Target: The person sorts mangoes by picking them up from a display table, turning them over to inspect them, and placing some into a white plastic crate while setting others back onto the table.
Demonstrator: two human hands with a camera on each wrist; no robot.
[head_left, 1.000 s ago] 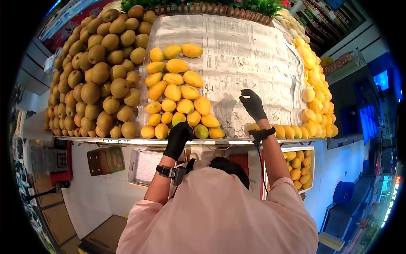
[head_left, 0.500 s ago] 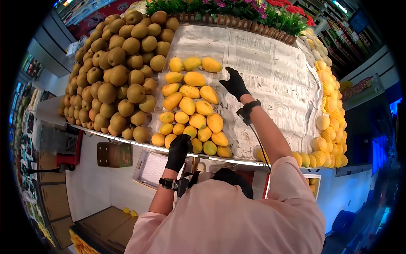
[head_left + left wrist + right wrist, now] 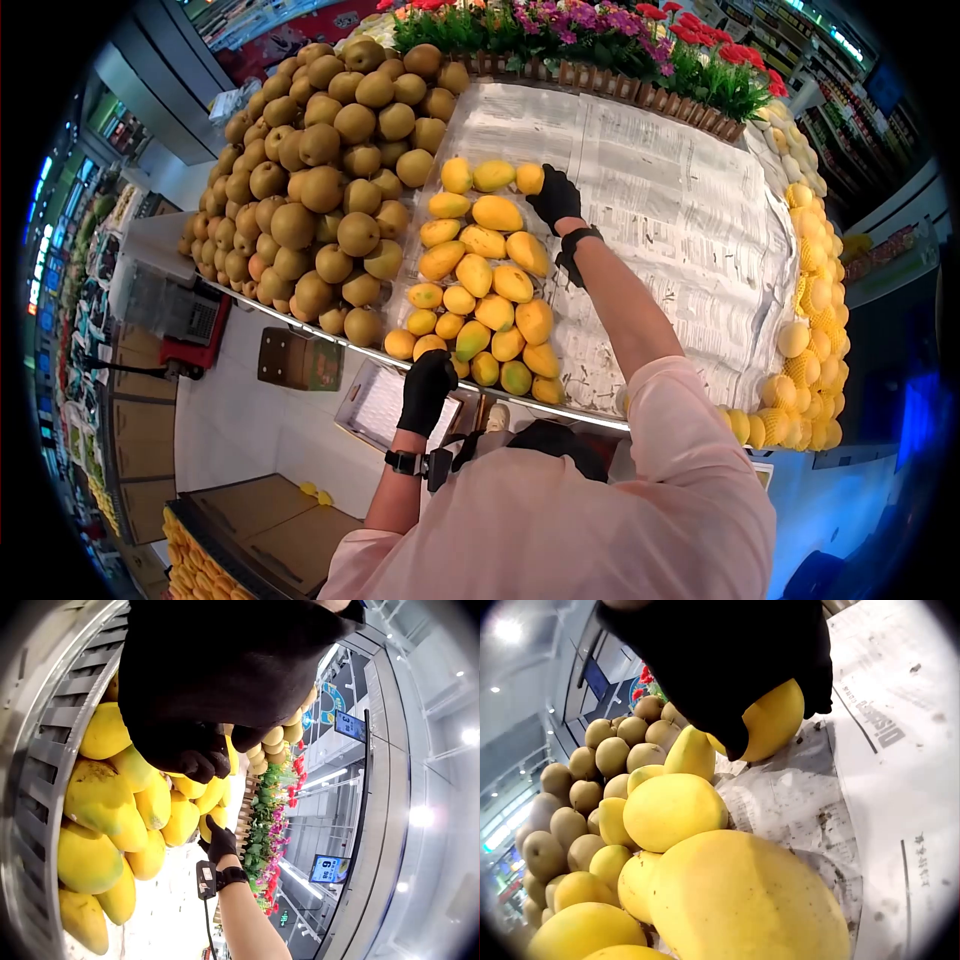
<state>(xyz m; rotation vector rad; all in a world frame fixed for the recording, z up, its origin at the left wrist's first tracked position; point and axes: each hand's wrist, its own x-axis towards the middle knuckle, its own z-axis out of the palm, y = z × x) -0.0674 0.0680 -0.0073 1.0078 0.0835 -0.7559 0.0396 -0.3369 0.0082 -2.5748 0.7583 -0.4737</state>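
Observation:
In the head view, several yellow mangoes [image 3: 483, 241] lie in rows on newspaper [image 3: 680, 210]. The black-gloved right hand [image 3: 556, 196] grips the mango [image 3: 530, 179] at the right end of the far row; the right wrist view shows its fingers around that mango [image 3: 774, 724]. My left hand [image 3: 428, 388], also gloved in black, is at the near edge beside the front mangoes. In the left wrist view its fingers [image 3: 206, 761] are curled over the mangoes [image 3: 97, 795], and no fruit shows in them.
Brown round fruit [image 3: 320, 145] is piled at the left. Yellow fruit in foam nets [image 3: 805, 370] lines the right side. A small wooden fence [image 3: 640, 92] with flowers [image 3: 690, 60] stands at the back. Below the edge are a white-lined box [image 3: 385, 410] and cartons [image 3: 270, 530].
My right hand has moved left and away from the body to the far row and closed round the end mango. The left hand stays near the front edge; the head view has shifted.

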